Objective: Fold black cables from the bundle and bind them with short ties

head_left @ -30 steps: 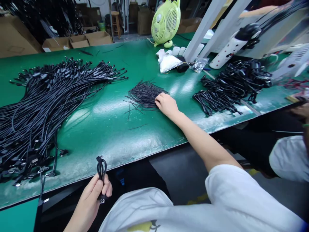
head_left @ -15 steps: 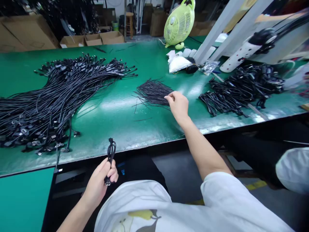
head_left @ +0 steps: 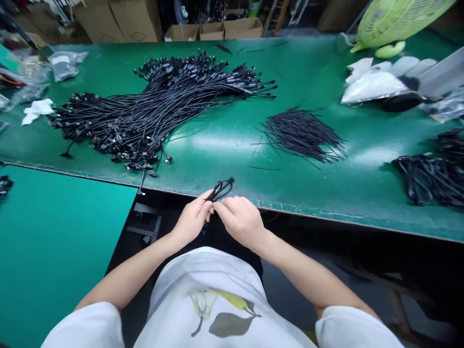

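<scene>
A small coiled black cable is held at the near edge of the green table. My left hand grips its lower part, fingers closed. My right hand meets it from the right, fingers pinched against the same coil; whether a thin tie is in them I cannot tell. A loose pile of thin black ties lies on the table beyond my right hand. A large heap of black cables with connectors spreads across the left of the table.
Bundled black cables lie at the right edge. White bags and rolls and a green fan stand at the far right. Cardboard boxes line the back. A teal surface adjoins at the near left, with plastic bags beyond.
My right hand has left the pile of ties and come back to the coiled cable. My left hand has lifted the coil to the table edge. The view has swung left.
</scene>
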Motion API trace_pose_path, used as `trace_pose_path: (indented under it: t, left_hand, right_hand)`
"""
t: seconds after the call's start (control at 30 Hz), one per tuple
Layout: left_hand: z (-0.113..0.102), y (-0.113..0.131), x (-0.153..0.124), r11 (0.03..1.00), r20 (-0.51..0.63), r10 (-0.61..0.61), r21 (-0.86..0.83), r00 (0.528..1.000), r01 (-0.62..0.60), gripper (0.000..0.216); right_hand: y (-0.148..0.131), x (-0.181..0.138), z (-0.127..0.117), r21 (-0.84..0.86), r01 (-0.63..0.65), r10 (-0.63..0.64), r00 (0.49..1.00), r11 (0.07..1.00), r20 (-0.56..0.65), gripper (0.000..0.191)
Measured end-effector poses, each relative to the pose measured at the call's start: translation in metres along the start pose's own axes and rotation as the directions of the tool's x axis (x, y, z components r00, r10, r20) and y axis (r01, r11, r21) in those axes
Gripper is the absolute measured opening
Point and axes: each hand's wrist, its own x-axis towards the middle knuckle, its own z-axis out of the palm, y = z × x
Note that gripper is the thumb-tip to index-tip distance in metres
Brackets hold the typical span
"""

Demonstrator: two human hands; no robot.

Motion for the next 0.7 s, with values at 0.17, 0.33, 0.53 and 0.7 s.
trace_pose_path:
  t: [0.17, 0.33, 0.53, 0.7]
  left_hand:
    - [-0.013, 0.0, -0.006, 0.981, 0.219, -0.178, 0.11, 0.959, 0.157, 0.025]
    - [-0.019, 0.006, -0.018, 0.884, 0.423, -0.304, -0.209, 0.854, 0.419, 0.023]
    - [-0.015, 0.009, -0.022, 0.847, 0.38, -0.353, -0.257, 0.855, 0.465, 0.016]
    - [-0.006, 0.008, -0.023, 0.952, 0.241, -0.236, -0.138, 0.941, 0.274, 0.04]
  right_hand:
    - [0.007, 0.018, -0.017, -0.112, 0.563, -0.538, 0.82, 0.819, 0.195, 0.02]
    - [-0.001, 0.031, -0.03, -0.112, 0.729, -0.655, 0.662, 0.675, 0.364, 0.025]
    - [-0.014, 0.037, -0.033, -0.19, 0.793, -0.638, 0.585, 0.578, 0.501, 0.031]
    - [-0.01, 0.036, -0.019, -0.286, 0.632, -0.444, 0.737, 0.721, 0.509, 0.023]
